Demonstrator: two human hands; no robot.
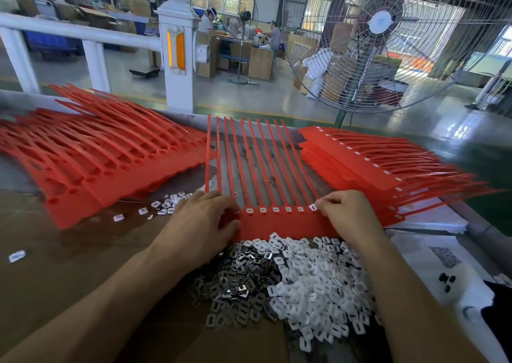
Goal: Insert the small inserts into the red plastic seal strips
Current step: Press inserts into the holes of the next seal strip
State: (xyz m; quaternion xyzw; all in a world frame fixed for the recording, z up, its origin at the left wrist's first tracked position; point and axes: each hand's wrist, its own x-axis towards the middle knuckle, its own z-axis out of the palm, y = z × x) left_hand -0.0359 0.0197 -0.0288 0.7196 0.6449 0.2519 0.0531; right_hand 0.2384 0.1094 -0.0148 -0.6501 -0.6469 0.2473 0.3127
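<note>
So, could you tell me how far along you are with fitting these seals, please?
Done: the stack on the right shows white inserts in its sockets. In hand: the strip in front has six inserts visible; the right hand pinches the end one, while the left hand rests on the strip. Left: the pile on the left has empty sockets, and loose inserts remain.

Left hand (pixel 203 221) flat, right hand (pixel 347 213) pinching.

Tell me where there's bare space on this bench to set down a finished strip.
Bare brown board left of the left forearm, below the left red stack. Crowded: insert pile in front, finished stack on the right.
</note>
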